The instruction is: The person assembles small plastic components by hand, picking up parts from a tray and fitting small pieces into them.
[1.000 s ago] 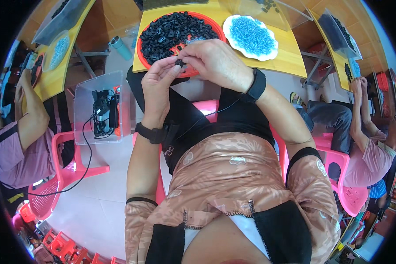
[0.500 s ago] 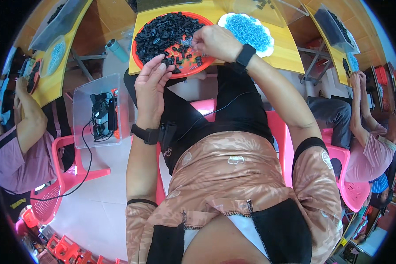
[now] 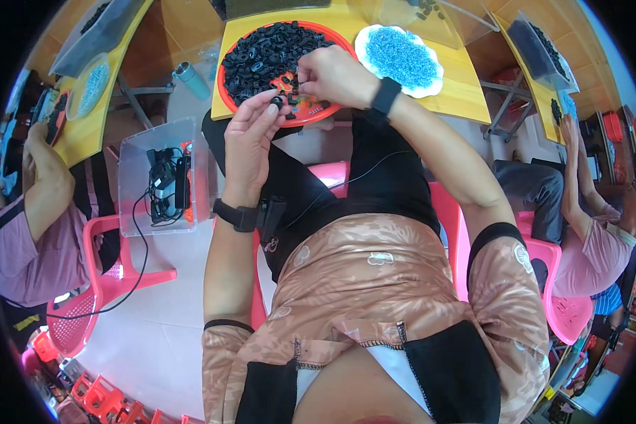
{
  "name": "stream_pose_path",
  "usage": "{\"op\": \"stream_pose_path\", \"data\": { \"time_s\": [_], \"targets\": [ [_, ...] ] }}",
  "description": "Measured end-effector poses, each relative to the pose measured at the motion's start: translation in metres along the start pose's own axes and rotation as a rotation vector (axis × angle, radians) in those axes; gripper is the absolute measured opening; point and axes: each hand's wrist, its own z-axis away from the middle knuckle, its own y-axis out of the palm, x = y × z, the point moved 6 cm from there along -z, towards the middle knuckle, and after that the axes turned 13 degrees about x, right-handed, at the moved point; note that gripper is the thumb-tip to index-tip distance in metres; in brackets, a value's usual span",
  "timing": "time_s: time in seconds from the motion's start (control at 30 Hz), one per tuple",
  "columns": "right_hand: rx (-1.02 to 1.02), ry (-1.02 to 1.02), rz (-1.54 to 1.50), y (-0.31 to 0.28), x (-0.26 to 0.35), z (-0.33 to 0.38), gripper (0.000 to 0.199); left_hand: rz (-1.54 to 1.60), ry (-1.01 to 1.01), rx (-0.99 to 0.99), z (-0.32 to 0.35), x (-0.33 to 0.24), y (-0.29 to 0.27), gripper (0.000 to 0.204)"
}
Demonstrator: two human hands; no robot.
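Note:
My left hand pinches a small black plastic part between thumb and fingers, at the near edge of a round red tray. Over the tray, my right hand has its fingers drawn together close to the left fingertips; whatever is in them is too small or hidden to make out. A heap of black plastic parts covers the tray's far and left side. Loose parts lie scattered on the bare patch beneath my right hand.
A white scalloped plate heaped with small blue, clear pieces stands right of the tray on the yellow table. A clear bin with cables sits on the floor at left, near a green tumbler. Co-workers sit on both sides.
My right fingertips have moved left over the tray, closer to my left hand. The left hand has shifted slightly right, and the black part in its fingers shows more clearly. The whole view has shifted slightly.

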Motion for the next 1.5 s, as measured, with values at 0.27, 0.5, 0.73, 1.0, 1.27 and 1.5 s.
{"op": "stream_pose_path", "data": {
  "time_s": [0.27,0.5,0.73,1.0,1.27,1.5],
  "targets": [
    [0.052,-0.047,-0.712,-0.006,0.026,0.04,0.02,-0.098,-0.058,0.081,-0.003,0.006,0.004,0.024],
    [0.026,-0.085,-0.672,-0.005,0.034,0.043,0.02,-0.204,-0.023,0.116,-0.002,0.005,0.007,0.024],
    [0.067,-0.094,-0.738,-0.006,0.031,0.046,0.02,-0.199,-0.072,0.191,-0.001,0.005,0.02,0.019],
    [0.084,-0.05,-0.69,-0.006,0.028,0.049,0.015,-0.327,-0.007,0.245,0.003,0.001,0.026,0.014],
    [0.086,-0.057,-0.553,-0.007,0.031,0.046,0.017,-0.365,-0.006,0.248,0.005,0.007,0.026,0.011],
    [-0.415,-0.165,-0.211,0.007,0.062,0.067,0.023,-0.35,0.026,0.109,0.007,0.007,0.026,0.006]
  ]
}}
